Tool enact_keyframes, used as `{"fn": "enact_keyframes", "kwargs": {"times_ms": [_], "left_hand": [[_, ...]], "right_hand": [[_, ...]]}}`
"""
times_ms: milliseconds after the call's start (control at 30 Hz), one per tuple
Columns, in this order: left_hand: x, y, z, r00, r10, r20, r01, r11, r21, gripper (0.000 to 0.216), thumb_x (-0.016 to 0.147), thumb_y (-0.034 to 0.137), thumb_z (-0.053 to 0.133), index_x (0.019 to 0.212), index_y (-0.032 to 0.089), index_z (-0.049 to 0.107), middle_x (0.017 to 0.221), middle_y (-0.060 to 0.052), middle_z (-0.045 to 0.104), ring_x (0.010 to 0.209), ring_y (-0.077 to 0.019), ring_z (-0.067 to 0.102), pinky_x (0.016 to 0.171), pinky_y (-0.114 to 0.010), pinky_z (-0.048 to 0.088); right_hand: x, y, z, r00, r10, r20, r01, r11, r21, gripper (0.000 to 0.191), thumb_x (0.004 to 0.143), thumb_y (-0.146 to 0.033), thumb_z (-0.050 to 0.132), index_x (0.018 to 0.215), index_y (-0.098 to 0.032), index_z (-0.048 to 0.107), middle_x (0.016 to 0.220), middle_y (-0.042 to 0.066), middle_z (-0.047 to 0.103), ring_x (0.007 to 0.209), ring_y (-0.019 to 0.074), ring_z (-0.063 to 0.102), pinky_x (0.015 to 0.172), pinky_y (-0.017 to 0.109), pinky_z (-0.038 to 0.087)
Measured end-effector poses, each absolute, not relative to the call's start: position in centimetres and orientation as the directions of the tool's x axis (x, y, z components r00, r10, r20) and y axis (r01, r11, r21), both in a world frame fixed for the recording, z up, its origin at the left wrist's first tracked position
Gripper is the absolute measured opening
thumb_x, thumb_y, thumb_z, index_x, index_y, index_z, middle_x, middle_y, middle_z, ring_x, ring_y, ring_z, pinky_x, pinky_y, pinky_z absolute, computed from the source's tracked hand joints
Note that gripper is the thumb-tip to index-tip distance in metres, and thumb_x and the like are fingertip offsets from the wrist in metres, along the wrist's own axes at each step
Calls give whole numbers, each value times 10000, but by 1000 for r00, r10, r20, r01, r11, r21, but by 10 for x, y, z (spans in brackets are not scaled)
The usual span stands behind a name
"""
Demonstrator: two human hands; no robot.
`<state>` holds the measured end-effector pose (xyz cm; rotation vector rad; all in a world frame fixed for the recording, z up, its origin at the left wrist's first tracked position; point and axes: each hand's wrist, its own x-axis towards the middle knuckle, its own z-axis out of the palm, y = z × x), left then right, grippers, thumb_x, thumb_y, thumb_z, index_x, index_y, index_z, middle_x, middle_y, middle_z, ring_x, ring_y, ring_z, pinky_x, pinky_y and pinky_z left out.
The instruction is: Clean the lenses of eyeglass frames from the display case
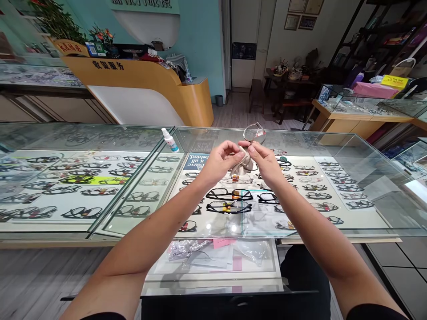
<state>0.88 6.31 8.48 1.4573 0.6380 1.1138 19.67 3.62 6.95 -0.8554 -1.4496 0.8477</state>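
Above the glass display counter, both hands meet at the middle of the view. My left hand (222,161) is closed, its thumb and fingers pinching a crumpled beige cloth (240,168). Held in my right hand (267,162) is a pair of thin-framed eyeglasses (254,142), tilted so that one round lens points up past the fingertips. The cloth lies against the lower part of these glasses, and the fingers partly hide where the two touch. Nearer to me, below the hands, are two dark-framed pairs of glasses (229,194).
Many eyeglasses lie in rows in the glass display counter (133,227). A white spray bottle (170,141) stands on the glass, left of my hands. Close to my body, an open drawer (213,284) holds plastic bags and papers. A wooden reception desk (196,95) stands beyond.
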Motion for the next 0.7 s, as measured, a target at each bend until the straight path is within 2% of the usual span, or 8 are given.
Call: {"fn": "enact_keyframes", "kwargs": {"times_ms": [67,167,267,367,433,600,700], "left_hand": [[9,61,85,430,875,223,-236,-129,963,649,723,608,1059,984,206,621,857,26,683,703,-112,621,644,-246,491],[8,60,86,549,830,96,-207,24,978,694,753,639,1039,1133,194,664,842,15,700,681,-128,644,624,-257,487],[7,59,88,664,747,31,-161,102,982,721,759,739,995,1074,159,706,867,-26,721,708,-133,646,644,-265,494],[6,57,90,711,700,58,-146,67,987,699,785,797,943,882,162,668,745,9,628,629,-97,531,601,-250,423],[6,57,91,720,690,77,-132,28,991,686,814,804,917,840,175,644,683,36,553,585,-88,449,565,-253,364],[6,56,91,710,696,106,-124,-25,992,642,841,762,918,837,188,629,686,50,501,596,-94,392,566,-264,328],[5,57,89,716,689,111,-128,-26,991,591,826,688,965,893,185,661,727,43,528,633,-101,431,604,-265,346]], "right_hand": [[196,35,70,-58,878,475,-1,476,-879,526,976,-772,760,1178,-309,909,1162,53,775,1193,270,680,1166,482,515],[196,33,72,-87,879,469,-42,467,-883,496,983,-759,766,1175,-326,913,1169,52,778,1195,268,684,1163,478,515],[196,32,72,-106,883,457,-54,454,-889,495,983,-765,764,1181,-338,916,1132,51,766,1136,260,677,1140,481,516],[196,32,72,-115,879,462,-70,456,-887,483,982,-765,767,1173,-349,922,1072,40,736,1084,246,663,1127,476,513],[195,33,72,-114,882,457,-82,450,-889,491,977,-773,767,1170,-350,923,1063,37,725,1082,244,660,1130,477,513],[193,33,68,-117,923,366,-126,352,-927,569,936,-820,770,1182,-328,917,1209,61,773,1171,273,680,1094,473,560],[194,34,66,-117,943,310,-182,287,-941,539,915,-800,808,1163,-335,919,1233,57,798,1166,269,700,1059,455,589]]}}
